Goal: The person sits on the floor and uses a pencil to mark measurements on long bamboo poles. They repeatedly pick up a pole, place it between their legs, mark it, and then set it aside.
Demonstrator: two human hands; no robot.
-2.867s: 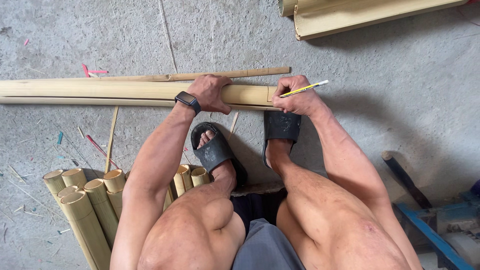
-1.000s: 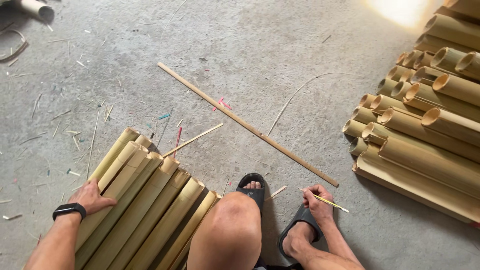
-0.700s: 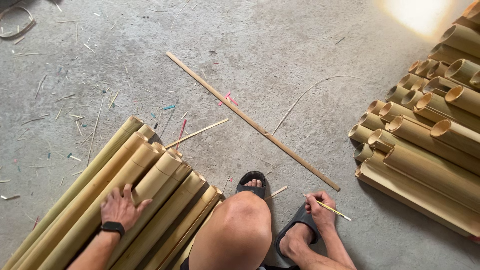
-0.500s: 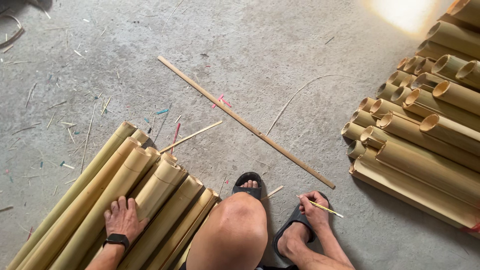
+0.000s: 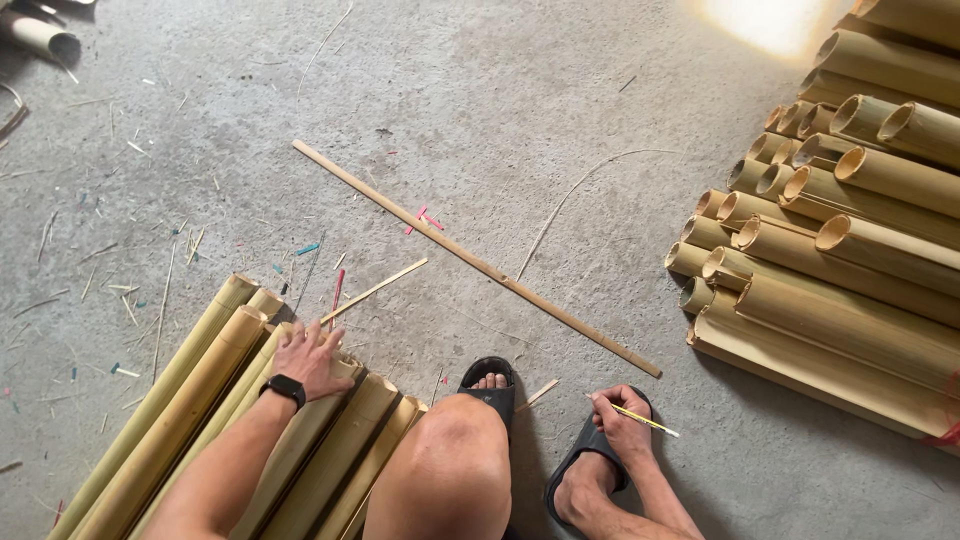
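**Left hand flat on the near bamboo pile, right hand pinching a pencil**

The concrete floor [image 5: 520, 90] fills the view, littered with splinters and small coloured scraps. At three o'clock lies the biggest mass, a stack of bamboo poles [image 5: 850, 250] with hollow cut ends facing the centre; the ends are open tubes and nothing shows inside them. At seven o'clock a second bundle of bamboo poles [image 5: 200, 420] runs diagonally from the bottom edge up toward ten o'clock, ends pointing to the centre.

A long thin wooden strip [image 5: 470, 255] crosses the middle from eleven o'clock down to five o'clock, lying between the two piles and well apart from both hands. A shorter bamboo sliver [image 5: 375, 290] lies just beside the near bundle's ends.

The left hand [image 5: 312, 358], a black wristband behind it, rests palm down on top of the near bundle, fingers spread and loose across the rounded poles, pressing rather than gripping any one of them. The bent knee [image 5: 450, 450] rises at six o'clock between the arms, hiding part of the bundle's edge.

The right hand [image 5: 622, 425], at five o'clock, sits just above a dark sandal [image 5: 585, 465]; its fingers are closed around a yellow pencil [image 5: 645, 420], tip pointing toward four o'clock.
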